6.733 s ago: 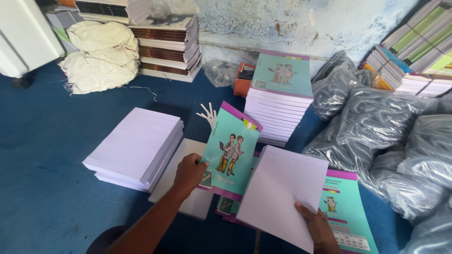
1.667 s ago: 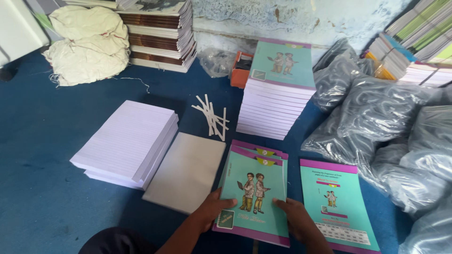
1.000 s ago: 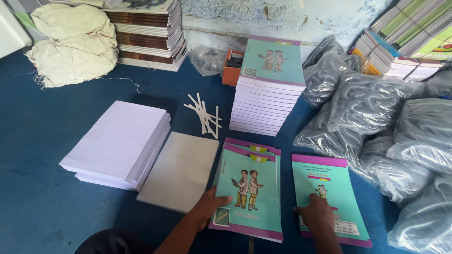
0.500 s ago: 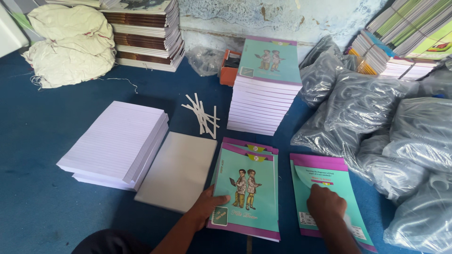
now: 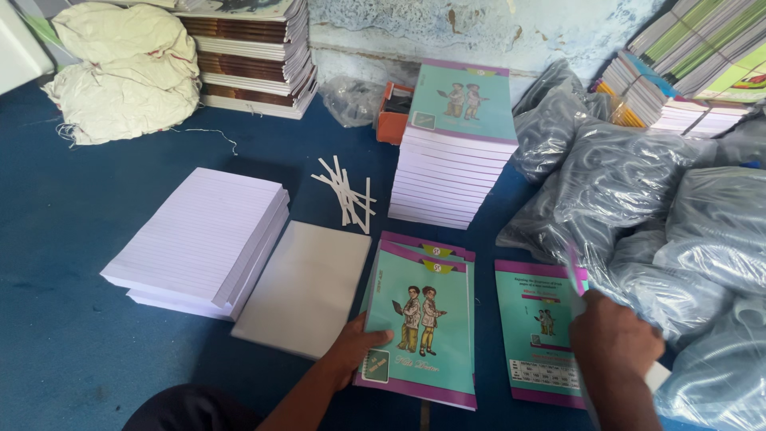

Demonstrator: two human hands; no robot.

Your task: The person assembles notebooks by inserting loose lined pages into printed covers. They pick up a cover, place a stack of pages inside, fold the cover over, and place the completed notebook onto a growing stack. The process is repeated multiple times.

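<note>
Blue floor, teal cover [image 5: 420,319] long axis pointing away, left hand [image 5: 355,351] flat on it, right hand [image 5: 613,335] gripping a sheet [image 5: 576,279].

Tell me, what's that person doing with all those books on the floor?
A person sits on a blue floor among notebook parts. Their left hand presses on the lower left corner of a small pile of teal covers with two cartoon children on them. Their right hand lifts the edge of another teal cover sheet lying just beside it. A stack of lined paper, a plain white sheet pile and a tall stack of finished notebooks sit close by.
</note>
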